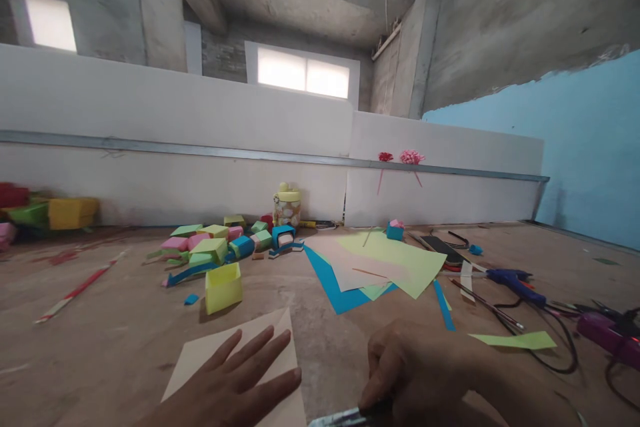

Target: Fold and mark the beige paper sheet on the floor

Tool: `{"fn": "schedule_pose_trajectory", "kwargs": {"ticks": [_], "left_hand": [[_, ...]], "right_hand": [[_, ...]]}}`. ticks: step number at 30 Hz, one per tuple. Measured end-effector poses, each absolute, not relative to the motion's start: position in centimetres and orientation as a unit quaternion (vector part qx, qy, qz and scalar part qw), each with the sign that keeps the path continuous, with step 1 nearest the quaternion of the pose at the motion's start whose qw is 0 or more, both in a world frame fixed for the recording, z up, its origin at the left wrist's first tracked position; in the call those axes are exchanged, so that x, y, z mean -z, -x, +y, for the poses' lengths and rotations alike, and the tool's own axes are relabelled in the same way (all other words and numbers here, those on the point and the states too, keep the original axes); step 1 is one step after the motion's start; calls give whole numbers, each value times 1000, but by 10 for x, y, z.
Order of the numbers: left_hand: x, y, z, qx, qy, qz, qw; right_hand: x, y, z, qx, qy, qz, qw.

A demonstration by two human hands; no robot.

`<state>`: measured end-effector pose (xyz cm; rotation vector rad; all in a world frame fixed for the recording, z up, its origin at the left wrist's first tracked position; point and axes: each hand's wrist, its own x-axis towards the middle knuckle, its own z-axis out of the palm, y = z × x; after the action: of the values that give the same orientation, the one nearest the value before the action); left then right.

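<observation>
- Down at 6 o'clock, left hand [235,383] laid flat and fully spread on a beige paper sheet [280,340], fingers fanned toward 1 o'clock, gripping nothing; seemingly pinning the sheet to the table [100,347] so it cannot slide.
- Just beside it at 5 o'clock, right hand [425,373] curled into a closed grip around a thin silvery tool [345,417] that pokes out toward the sheet at the bottom edge; kind of tool impossible to tell, mostly cut off by the frame.
- Beyond the sheet at 11 o'clock, a yellow paper box [223,287], standing apart from the hands, open side up.
- Further out at 11 to 12 o'clock, a heap of folded paper boxes [215,243] in pink, green, yellow and blue, pushed back as if set aside once finished.
- Behind the heap at 12 o'clock, a yellow-lidded jar [287,205] against the white wall panel.
- At 1 o'clock, loose flat sheets [390,263] in blue, beige and lime overlapping, within reach as stock.
- At 2 to 3 o'clock, a blue glue gun [515,282] lying on its side with cords trailing, well apart from the hands.
- Near 3 o'clock, a lime paper scrap [515,340] lying flat.
- Far at 9 o'clock, more boxes [70,212] stacked by the wall.
</observation>
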<state>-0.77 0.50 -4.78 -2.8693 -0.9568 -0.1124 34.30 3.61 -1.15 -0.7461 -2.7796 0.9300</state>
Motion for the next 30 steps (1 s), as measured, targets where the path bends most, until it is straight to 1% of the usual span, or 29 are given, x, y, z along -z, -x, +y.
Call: {"fn": "schedule_pose_trajectory", "kwargs": {"ticks": [4, 11, 17, 20, 24, 30], "left_hand": [[47, 5, 3, 16, 941, -330, 68], [48, 8, 6, 28, 941, -331, 67], [47, 5, 4, 16, 941, -330, 71], [49, 4, 3, 24, 939, -333, 82], [50, 6, 6, 23, 945, -317, 72], [51, 7, 3, -11, 942, -328, 72]], "right_hand": [[10, -341, 34, -311, 250, -914, 67], [11, -340, 35, -295, 261, -918, 49], [10, -341, 34, -297, 240, -922, 66], [8, -340, 32, -299, 254, -918, 60], [8, -339, 32, -298, 246, -920, 59], [14, -339, 34, -295, 226, -926, 68]]}}
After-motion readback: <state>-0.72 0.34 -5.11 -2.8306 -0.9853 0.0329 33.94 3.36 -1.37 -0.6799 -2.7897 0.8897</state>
